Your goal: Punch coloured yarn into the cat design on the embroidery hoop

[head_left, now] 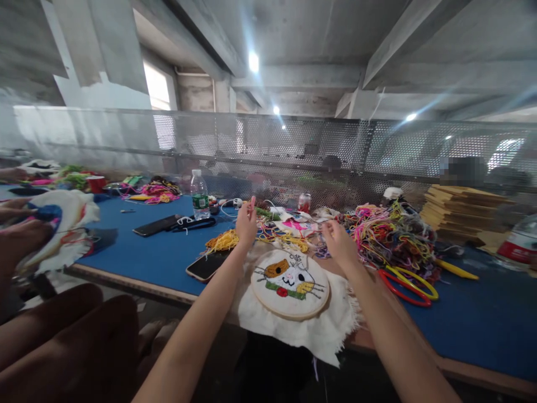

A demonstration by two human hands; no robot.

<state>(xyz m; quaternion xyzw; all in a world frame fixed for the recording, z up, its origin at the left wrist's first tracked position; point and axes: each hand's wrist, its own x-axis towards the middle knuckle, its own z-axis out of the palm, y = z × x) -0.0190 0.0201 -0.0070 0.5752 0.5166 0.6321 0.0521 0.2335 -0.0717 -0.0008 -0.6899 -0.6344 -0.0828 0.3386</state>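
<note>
An embroidery hoop [323, 305] with white cloth [293, 330] in it leans at the table edge in front of me, with a stitched cat face of orange, green, black and yellow. Both hands are raised beyond the hoop. My left hand [245, 225] is closed, fingers drawn together with one tip pointing up, above yellow thread. My right hand [337, 242] is closed in a pinch beside the hoop's upper right. Whatever either hand pinches is too fine to make out. A loose thread tangle [394, 238] lies right of my right hand.
A phone [207, 265] lies left of the hoop, near a water bottle [200, 196]. Red and yellow rings [409, 288] and a yellow pen-like tool [457, 270] are at right. Brown envelopes [457, 210] stand stacked behind. Another person's hand [23, 240] holds a hoop at far left.
</note>
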